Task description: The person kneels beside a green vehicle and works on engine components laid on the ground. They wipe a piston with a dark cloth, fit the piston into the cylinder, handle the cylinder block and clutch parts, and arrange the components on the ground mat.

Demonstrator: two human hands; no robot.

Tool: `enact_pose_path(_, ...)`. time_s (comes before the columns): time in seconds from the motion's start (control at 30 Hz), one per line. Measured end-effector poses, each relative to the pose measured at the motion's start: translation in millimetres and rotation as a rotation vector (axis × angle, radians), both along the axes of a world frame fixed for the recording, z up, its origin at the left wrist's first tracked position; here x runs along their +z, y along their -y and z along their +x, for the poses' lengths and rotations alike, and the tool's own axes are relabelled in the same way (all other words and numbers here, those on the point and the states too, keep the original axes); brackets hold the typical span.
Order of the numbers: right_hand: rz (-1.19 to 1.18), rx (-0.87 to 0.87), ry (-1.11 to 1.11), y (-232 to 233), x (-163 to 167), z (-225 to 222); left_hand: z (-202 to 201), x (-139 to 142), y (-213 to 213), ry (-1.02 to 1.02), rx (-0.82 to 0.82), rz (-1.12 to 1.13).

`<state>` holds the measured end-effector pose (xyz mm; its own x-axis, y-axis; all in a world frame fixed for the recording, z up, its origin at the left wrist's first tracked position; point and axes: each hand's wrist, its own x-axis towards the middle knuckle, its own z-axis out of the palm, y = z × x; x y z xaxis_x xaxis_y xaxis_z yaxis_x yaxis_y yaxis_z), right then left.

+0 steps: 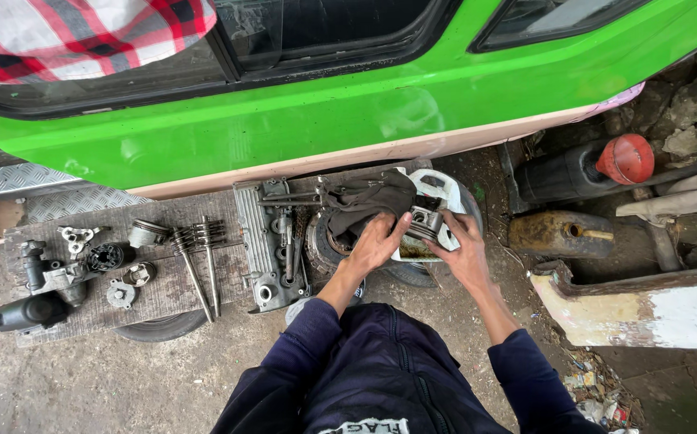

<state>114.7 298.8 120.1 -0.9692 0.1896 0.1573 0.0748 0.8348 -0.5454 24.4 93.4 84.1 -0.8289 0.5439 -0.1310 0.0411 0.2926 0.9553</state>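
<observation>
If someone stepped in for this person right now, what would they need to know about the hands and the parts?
Left hand: resting on the dark rag beside the piston.
Right hand: holding the metal piston over the cut white container, which holds dirty liquid.
Laid out on the grey board to the left: cylinder head cover, two valves with springs, small housings and a black motor-like part.
Whether the piston is clean cannot be told.
</observation>
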Motion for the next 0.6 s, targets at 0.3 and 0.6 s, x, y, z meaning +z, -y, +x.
enact_pose_path(0.3, -0.449, -0.165, -0.092, -21, -23, 5, 2, -47, 0, 0.413, 0.042, 0.231)
enact_pose_path(0.6, -0.674, -0.167, -0.274, -3, -35, 7, 10, -43, -13, 0.863, -0.098, 0.724)
